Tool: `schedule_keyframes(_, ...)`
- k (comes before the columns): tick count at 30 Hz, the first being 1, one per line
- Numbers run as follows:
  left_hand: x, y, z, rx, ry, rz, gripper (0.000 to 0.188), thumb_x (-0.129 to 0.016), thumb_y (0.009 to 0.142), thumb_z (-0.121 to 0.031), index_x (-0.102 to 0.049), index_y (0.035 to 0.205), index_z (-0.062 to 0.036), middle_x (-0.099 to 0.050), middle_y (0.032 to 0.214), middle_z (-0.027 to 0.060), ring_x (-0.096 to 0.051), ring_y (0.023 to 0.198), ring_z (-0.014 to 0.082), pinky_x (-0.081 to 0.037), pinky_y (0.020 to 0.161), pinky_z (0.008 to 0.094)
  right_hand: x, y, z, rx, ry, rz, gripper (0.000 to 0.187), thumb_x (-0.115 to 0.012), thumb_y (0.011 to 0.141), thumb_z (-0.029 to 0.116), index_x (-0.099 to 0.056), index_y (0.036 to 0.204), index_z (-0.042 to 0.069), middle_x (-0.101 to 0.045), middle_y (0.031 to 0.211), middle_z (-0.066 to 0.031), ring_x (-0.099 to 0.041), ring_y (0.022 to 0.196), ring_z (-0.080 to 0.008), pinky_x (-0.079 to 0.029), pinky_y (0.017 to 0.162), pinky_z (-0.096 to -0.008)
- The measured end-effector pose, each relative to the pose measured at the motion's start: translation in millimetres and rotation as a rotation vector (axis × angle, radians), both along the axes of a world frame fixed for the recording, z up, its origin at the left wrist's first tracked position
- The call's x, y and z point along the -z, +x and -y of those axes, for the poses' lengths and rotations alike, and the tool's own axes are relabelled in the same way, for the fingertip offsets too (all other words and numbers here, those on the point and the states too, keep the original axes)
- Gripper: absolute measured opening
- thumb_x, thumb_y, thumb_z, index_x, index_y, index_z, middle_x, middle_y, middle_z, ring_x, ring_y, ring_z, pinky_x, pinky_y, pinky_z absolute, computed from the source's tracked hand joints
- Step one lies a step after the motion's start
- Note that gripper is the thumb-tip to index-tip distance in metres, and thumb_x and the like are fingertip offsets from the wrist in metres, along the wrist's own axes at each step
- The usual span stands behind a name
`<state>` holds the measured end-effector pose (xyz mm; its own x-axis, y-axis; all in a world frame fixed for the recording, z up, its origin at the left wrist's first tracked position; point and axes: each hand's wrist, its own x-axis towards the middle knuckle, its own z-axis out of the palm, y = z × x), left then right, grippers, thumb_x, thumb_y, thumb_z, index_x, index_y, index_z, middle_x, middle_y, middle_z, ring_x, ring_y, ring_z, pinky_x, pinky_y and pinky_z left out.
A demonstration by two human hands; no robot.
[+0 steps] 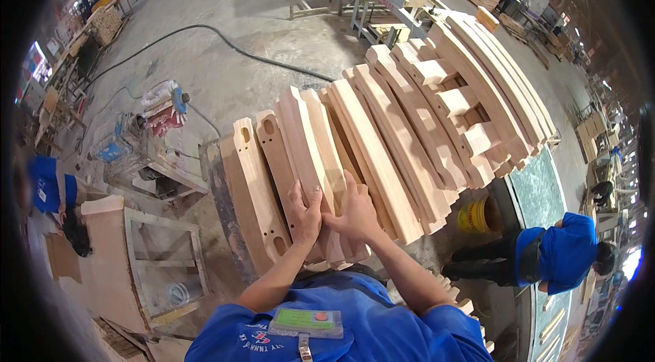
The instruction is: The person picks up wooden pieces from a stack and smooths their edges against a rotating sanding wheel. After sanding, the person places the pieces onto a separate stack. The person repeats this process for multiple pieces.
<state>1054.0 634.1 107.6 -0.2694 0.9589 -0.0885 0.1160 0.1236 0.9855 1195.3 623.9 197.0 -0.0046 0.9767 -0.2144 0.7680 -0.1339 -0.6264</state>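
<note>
A row of pale, shaped wooden slats [382, 140] lies side by side in front of me, their long edges running away from my body. My left hand [305, 217] grips the near part of a curved wooden slat [298, 140], with its fingers bent over the wood. Just to the right, my right hand [357, 212] is closed on the same group of slats, its thumb close to my left hand. The undersides of the gripped pieces are hidden. Left of my hands, slats with oval slots and small drilled holes [258, 178] lie within reach.
Curved wooden frames with short crosspieces [464, 99] are stacked at the right end. A co-worker in blue [566, 253] bends by a green-topped table [535, 188], near a yellow bucket [479, 215]. A machine on a stand [147, 137] is at left; a black hose [218, 31] crosses the floor.
</note>
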Motion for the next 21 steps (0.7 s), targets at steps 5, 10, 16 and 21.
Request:
schedule_keyframes(5, -12, -6, 10, 0.038, 0.032, 0.292, 0.072, -0.066, 0.106, -0.03, -0.036, 0.159, 0.0083, -0.045, 0.159, 0.024, -0.044, 0.148, 0.0314, -0.034, 0.123, 0.0415, 12, 9, -9, -0.091, -0.025, -0.193, 0.124, -0.089, 0.074, 0.046, -0.021, 0.164, -0.004, -0.071, 0.115, -0.0346, -0.072, 0.109, -0.0465, -0.056, 0.098, -0.0466)
schedule_keyframes(10, -34, -24, 31, -0.004, 0.066, 0.563, 0.065, -0.062, 0.108, -0.015, -0.028, 0.16, 0.0008, -0.045, 0.156, 0.0173, -0.045, 0.144, 0.024, -0.035, 0.121, 0.0389, 3, -6, 4, -0.122, -0.048, -0.429, 0.116, -0.09, 0.076, 0.035, -0.025, 0.164, -0.005, -0.068, 0.125, -0.0308, -0.07, 0.117, -0.0346, -0.054, 0.103, -0.0382)
schedule_keyframes(16, -80, -32, 24, 0.01, 0.08, 0.444, 0.07, -0.066, 0.108, -0.018, -0.025, 0.162, -0.0011, -0.045, 0.156, 0.0185, -0.045, 0.143, 0.0249, -0.036, 0.121, 0.0386, 16, -15, 1, -0.149, 0.042, -0.799, 0.119, -0.089, 0.079, 0.041, -0.023, 0.165, -0.008, -0.061, 0.141, -0.0329, -0.066, 0.127, -0.0361, -0.05, 0.108, -0.0388)
schedule_keyframes(21, -65, -8, 6, 0.077, 0.037, 0.417, 0.081, -0.067, 0.107, -0.022, -0.018, 0.165, 0.0053, -0.042, 0.159, 0.0234, -0.044, 0.146, 0.0287, -0.035, 0.123, 0.041, 1, 10, -1, -0.151, 0.096, -0.487, 0.099, -0.083, 0.084, 0.033, -0.035, 0.162, -0.004, -0.054, 0.145, -0.032, -0.059, 0.13, -0.0416, -0.048, 0.11, -0.0462)
